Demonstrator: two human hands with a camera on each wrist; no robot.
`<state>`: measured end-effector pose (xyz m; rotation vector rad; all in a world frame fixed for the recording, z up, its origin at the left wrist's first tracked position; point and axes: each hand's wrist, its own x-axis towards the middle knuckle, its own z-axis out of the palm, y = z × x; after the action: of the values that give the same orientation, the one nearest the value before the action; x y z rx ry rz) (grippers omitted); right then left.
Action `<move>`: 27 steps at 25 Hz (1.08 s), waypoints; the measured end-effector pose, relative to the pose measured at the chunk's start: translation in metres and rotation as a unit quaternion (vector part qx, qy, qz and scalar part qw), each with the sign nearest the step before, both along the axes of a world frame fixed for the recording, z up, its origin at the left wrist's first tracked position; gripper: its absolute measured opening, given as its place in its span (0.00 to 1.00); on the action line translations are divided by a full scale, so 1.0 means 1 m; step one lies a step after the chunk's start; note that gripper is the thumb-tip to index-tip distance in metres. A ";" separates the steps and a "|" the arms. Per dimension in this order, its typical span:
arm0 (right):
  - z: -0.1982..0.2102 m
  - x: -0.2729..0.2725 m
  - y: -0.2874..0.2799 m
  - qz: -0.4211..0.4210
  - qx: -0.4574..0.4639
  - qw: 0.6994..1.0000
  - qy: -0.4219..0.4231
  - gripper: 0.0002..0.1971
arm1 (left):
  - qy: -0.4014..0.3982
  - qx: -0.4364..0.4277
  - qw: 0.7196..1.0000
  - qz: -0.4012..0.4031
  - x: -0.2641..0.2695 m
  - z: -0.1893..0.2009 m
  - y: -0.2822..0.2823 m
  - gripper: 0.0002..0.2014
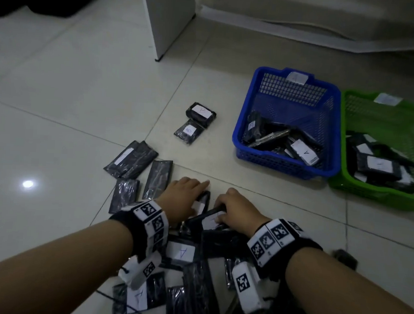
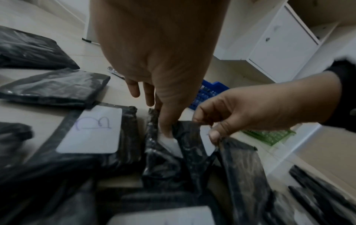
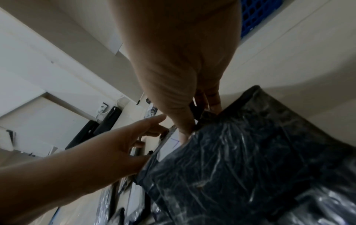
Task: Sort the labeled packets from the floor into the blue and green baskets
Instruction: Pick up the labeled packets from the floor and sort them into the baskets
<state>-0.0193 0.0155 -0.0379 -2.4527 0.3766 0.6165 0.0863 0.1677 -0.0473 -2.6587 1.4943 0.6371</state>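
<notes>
Past my fingertips to the right sit the blue basket (image 1: 248, 115) and, touching its far side, the green basket (image 1: 373, 195) — both already hold black packets with white labels. Nearer, the loose pile of packets (image 1: 189, 272) spreads under my wrists, with a few more (image 1: 133, 159) off to the left of my fingers and two (image 1: 196, 123) lying ahead of them. My right hand (image 1: 237, 211) pinches one packet (image 1: 209, 217) by its edge, thumb on its label. My left hand (image 1: 187, 192) lies with fingers straight, thumb pressing a label on the packet beside it (image 2: 163, 152).
</notes>
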 end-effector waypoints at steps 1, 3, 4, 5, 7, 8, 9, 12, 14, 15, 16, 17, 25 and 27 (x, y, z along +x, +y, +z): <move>0.001 -0.003 -0.004 -0.012 0.018 1.000 -0.006 0.11 | 0.002 0.009 1.000 -0.006 0.007 0.000 -0.003 0.41; 0.004 -0.010 -0.016 -0.052 0.057 0.997 -0.031 0.08 | 0.036 0.008 0.999 0.001 0.019 0.003 -0.009 0.33; 0.006 -0.012 -0.023 -0.075 0.075 0.993 -0.046 0.07 | 0.073 -0.006 0.997 0.028 0.025 0.007 -0.009 0.28; 0.008 -0.015 -0.031 -0.101 0.090 0.989 -0.065 0.06 | 0.121 -0.025 0.990 0.072 0.031 0.011 -0.011 0.22; 0.015 -0.019 -0.045 -0.170 0.147 0.970 -0.090 0.04 | 0.235 -0.072 0.953 0.176 0.042 0.024 -0.012 0.15; 0.023 -0.019 -0.054 -0.211 0.192 0.954 -0.093 0.03 | 0.299 -0.103 0.922 0.226 0.045 0.032 -0.015 0.13; 0.034 -0.019 -0.061 -0.248 0.236 0.935 -0.090 0.04 | 0.361 -0.135 0.881 0.273 0.047 0.041 -0.017 0.12; 0.077 -0.019 -0.092 -0.334 0.307 0.887 -0.091 0.10 | 0.464 -0.206 0.787 0.350 0.041 0.080 -0.037 0.10; 0.107 -0.027 -0.116 -0.371 0.327 0.864 -0.096 0.12 | 0.487 -0.228 0.767 0.351 0.031 0.106 -0.061 0.10; 0.122 -0.035 -0.130 -0.383 0.331 0.857 -0.096 0.11 | 0.496 -0.234 0.762 0.343 0.024 0.120 -0.077 0.10; 0.132 -0.044 -0.142 -0.393 0.342 0.849 -0.091 0.10 | 0.509 -0.240 0.756 0.334 0.017 0.131 -0.091 0.10; 0.144 -0.057 -0.154 -0.405 0.356 0.837 -0.089 0.10 | 0.522 -0.243 0.754 0.317 0.008 0.143 -0.110 0.10; 0.129 -0.159 -0.239 -0.550 0.397 0.708 -0.198 0.12 | 0.530 -0.239 0.768 0.268 -0.085 0.134 -0.253 0.06; 0.119 -0.173 -0.264 -0.591 0.368 0.685 -0.215 0.12 | 0.516 -0.285 0.738 0.329 -0.102 0.111 -0.277 0.08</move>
<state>-0.1926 -0.2483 0.0813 -1.0887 1.0952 -0.3516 -0.0156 -0.1093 0.0640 -3.5274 0.7122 2.3585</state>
